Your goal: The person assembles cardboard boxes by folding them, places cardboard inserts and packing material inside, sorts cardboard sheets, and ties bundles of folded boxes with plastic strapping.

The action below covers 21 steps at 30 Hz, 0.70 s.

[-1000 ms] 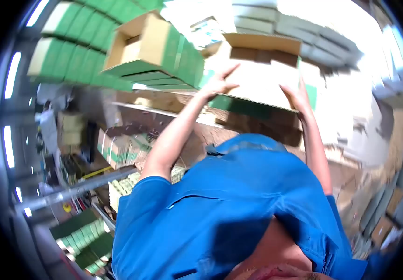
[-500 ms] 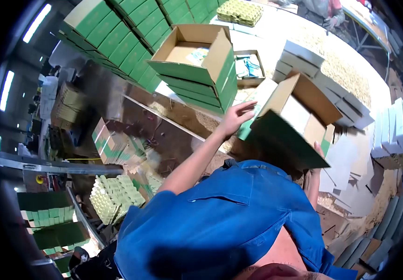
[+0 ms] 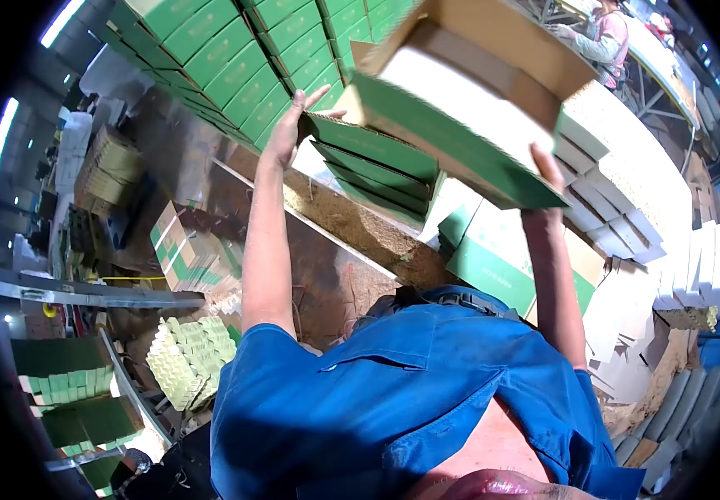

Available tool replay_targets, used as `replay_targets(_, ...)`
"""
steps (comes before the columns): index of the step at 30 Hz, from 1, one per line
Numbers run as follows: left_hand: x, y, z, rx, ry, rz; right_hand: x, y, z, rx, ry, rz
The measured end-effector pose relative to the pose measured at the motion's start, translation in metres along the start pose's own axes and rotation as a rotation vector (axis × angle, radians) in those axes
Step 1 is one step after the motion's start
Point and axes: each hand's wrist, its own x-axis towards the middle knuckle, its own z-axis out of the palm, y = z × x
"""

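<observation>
An open-topped green cardboard box (image 3: 452, 137) with a brown inside and a white layer in it is up in front of me, slightly blurred. My right hand (image 3: 547, 183) grips its near right corner. The box hangs above a stack of green boxes (image 3: 377, 179), tilted; whether it touches them I cannot tell. My left hand (image 3: 292, 132) is at the stack's left end, fingers spread, beside the top box's corner. Flat green-and-white cartons (image 3: 493, 254) lie in front of my body.
Tall rows of green boxes (image 3: 218, 58) stand at the back left. White boxes (image 3: 610, 204) are piled at the right near loose cardboard sheets (image 3: 618, 325). Pale egg trays (image 3: 189, 358) are stacked low at the left. Another person (image 3: 606, 42) stands at the far right.
The open box has moved from in front of my body up and left, over the stack. Both hands have gone forward, the left one to the stack's left end.
</observation>
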Motion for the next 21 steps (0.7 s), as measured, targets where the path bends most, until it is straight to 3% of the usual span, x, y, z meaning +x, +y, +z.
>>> replay_targets(1, -0.004, 0.001, 0.004, -0.098, 0.078, -0.075, -0.004, 0.007, 0.025, -0.076, -0.024, -0.018)
replay_targets(3, 0.021, -0.053, -0.04, 0.096, 0.27, -0.039, 0.012, 0.04, 0.051, -0.251, -0.107, 0.103)
replay_targets(4, -0.008, -0.015, -0.002, -0.033, 0.171, 0.036, 0.008, 0.04, 0.067, -0.428, -0.179, 0.028)
replay_targets(5, -0.001, -0.041, -0.019, -0.052, 0.308, -0.031, 0.006, 0.033, 0.081, -0.602, -0.247, -0.053)
replay_targets(7, 0.005, -0.07, -0.045, 0.052, 0.302, 0.142, 0.008, 0.006, 0.096, -1.159, -0.301, -0.08)
replay_targets(8, 0.003, -0.061, -0.038, -0.097, 0.161, 0.154, 0.008, -0.005, 0.105, -1.241, -0.357, -0.04)
replay_targets(10, 0.001, -0.05, -0.026, -0.213, 0.143, 0.057, 0.008, -0.022, 0.127, -1.483, -0.456, 0.119)
replay_targets(11, 0.002, -0.047, -0.023, -0.252, 0.163, 0.043, 0.01, -0.011, 0.127, -1.511, -0.439, 0.041)
replay_targets(14, 0.003, -0.044, -0.021, -0.288, 0.178, 0.053, 0.021, -0.001, 0.127, -1.339, -0.516, 0.084)
replay_targets(21, 0.019, -0.063, -0.034, -0.308, 0.155, 0.07, 0.024, 0.007, 0.095, -1.098, -0.552, 0.286)
